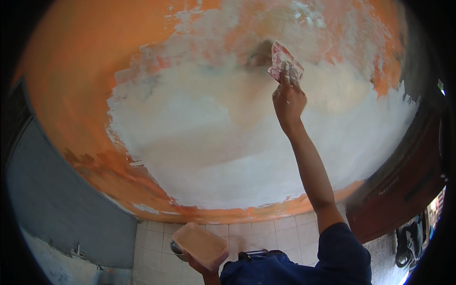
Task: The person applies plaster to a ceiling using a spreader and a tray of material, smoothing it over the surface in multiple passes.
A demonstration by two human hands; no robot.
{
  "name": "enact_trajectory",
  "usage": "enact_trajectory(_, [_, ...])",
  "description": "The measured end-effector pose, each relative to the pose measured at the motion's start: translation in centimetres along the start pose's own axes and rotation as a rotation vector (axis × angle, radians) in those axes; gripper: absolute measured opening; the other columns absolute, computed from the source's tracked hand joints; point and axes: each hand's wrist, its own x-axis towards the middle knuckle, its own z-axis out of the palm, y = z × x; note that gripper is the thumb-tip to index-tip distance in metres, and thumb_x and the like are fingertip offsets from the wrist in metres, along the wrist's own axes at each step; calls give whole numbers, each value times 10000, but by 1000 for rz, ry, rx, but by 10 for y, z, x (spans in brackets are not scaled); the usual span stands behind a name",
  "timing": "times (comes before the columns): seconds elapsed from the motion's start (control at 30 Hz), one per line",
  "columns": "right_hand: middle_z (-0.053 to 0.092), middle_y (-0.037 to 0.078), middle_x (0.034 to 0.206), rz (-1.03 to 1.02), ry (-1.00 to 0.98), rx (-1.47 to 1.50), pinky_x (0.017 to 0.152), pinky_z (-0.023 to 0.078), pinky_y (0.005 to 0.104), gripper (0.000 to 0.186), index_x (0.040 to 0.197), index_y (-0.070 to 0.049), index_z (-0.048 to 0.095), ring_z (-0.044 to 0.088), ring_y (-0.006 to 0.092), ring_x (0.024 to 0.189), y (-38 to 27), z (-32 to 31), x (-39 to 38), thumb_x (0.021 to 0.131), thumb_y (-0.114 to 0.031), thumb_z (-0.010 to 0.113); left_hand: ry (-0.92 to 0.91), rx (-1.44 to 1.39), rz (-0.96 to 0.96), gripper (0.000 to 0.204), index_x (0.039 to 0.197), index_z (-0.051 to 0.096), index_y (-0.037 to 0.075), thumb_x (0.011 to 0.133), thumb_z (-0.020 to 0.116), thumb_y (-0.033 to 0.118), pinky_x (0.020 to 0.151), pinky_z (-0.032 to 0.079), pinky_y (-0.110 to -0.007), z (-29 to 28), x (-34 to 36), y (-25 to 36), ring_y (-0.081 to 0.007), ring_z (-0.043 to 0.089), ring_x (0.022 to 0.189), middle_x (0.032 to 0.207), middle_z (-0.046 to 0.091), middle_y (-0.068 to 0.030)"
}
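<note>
head view: one right hand [288,99] is raised on a long arm, its fingers closed around one pink putty scraper [284,61] whose blade is pressed flat to the orange wall [80,80], at the top edge of one broad white plaster patch [228,142]. one left hand [197,262], low near the body, grips one pinkish flat board [200,244] from beneath, above the white floor tiles [280,235].

Orange wall [76,71] w/ white putty patch [199,137].

matt, seemingly wet plaster [228,142]
</note>
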Motion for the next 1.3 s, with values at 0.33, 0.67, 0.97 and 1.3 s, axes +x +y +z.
enact_trajectory(0.33, [478, 238, 1259, -162, -729, 268, 820, 511, 394, 478, 1206, -25, 496, 463, 362, 1184, -51, 11, -254, 730, 19, 489, -46, -41, -63, 540, 1277, 377, 111, 923, 301, 511, 862, 463, -423, 5, 12, -8, -252, 519, 1056, 1185, 498, -91])
enact_trajectory(0.67, [520, 237, 1185, -183, -71, 161, 696, 537, 373, 522, 1229, 4, 479, 535, 343, 1073, -47, 27, -46, 709, 19, 516, -35, -134, -39, 485, 1337, 278, 112, 951, 330, 402, 860, 486, -440, 2, 6, -3, -276, 528, 1063, 1215, 478, -105])
enact_trajectory(0.97, [407, 304, 1283, -176, -351, 30, 737, 558, 387, 459, 1203, 111, 458, 441, 439, 1167, -83, 71, -74, 771, -38, 500, -34, -28, 63, 475, 1324, 282, 83, 929, 418, 309, 773, 536, -395, 23, 4, -5, -260, 569, 996, 1178, 498, -129])
enact_trajectory(1.3, [623, 192, 952, -228, -1067, 546, 519, 513, 386, 359, 1085, 18, 535, 626, 324, 652, -103, 5, -240, 729, -9, 499, -150, 816, 421, 582, 1308, 339, 94, 875, 466, 462, 844, 467, -442, -3, 3, 2, -266, 531, 1038, 1205, 485, -120])
